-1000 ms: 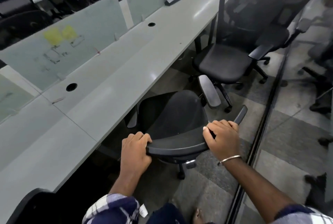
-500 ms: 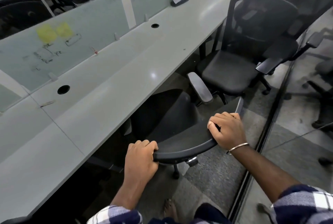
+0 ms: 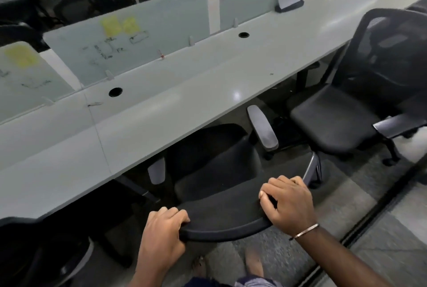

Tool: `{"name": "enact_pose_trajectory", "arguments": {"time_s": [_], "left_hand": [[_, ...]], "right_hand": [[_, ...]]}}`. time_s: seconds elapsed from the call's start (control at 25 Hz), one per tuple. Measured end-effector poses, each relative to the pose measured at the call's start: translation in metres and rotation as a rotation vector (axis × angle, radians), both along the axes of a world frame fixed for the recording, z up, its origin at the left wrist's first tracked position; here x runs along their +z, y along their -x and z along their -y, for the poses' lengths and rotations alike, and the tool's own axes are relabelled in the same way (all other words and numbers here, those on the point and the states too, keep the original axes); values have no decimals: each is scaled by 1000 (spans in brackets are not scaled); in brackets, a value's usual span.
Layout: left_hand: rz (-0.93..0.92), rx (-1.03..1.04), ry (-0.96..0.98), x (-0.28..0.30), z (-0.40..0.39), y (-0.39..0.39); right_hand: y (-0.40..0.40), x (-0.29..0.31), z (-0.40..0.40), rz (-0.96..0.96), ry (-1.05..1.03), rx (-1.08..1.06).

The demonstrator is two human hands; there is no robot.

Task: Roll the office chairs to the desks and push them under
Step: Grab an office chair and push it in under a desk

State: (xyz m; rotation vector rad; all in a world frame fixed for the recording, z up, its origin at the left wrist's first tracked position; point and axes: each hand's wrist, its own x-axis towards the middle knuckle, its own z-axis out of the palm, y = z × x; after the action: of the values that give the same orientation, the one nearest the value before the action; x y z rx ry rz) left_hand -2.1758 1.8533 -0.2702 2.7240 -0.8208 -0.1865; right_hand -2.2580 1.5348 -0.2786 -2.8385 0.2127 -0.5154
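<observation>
Gripping the chair back at the desk edge

Running from lower left to upper right, the long white desk (image 3: 161, 111) carried frosted divider panels (image 3: 129, 32) with yellow notes, round cable holes and a tangle of cables at its far end. Dark chairs stood in the rows behind the panels. At the lower left, another chair's black back (image 3: 27, 247) sat against the desk's near edge.

The office chair (image 3: 219, 171) in hand had its seat partly beneath the desktop, its grey armrests just outside the edge, the curved backrest top nearest the camera. To its right a second chair (image 3: 335, 122) stood turned away from the desk, well out on the carpet, one armrest close to the held chair's. Further right a dark floor track and a glass wall bounded a narrow lane of carpet.

The left hand (image 3: 161, 238) curled over the left end of the backrest rim, fingers wrapped round it. The right hand (image 3: 288, 203), a thin bangle on its wrist, clasped the right end, fingers folded over the top edge.
</observation>
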Motion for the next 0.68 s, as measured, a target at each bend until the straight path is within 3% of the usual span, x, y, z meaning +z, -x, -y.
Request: {"name": "enact_pose_trajectory", "arguments": {"time_s": [0.32,0.68], "left_hand": [[-39,231,8,8,27,57],[-12,342,-27,10,7,42]], "right_hand": [[-29,4,38,11,-12,250],[-86,7,14,59,-53,354]]}}
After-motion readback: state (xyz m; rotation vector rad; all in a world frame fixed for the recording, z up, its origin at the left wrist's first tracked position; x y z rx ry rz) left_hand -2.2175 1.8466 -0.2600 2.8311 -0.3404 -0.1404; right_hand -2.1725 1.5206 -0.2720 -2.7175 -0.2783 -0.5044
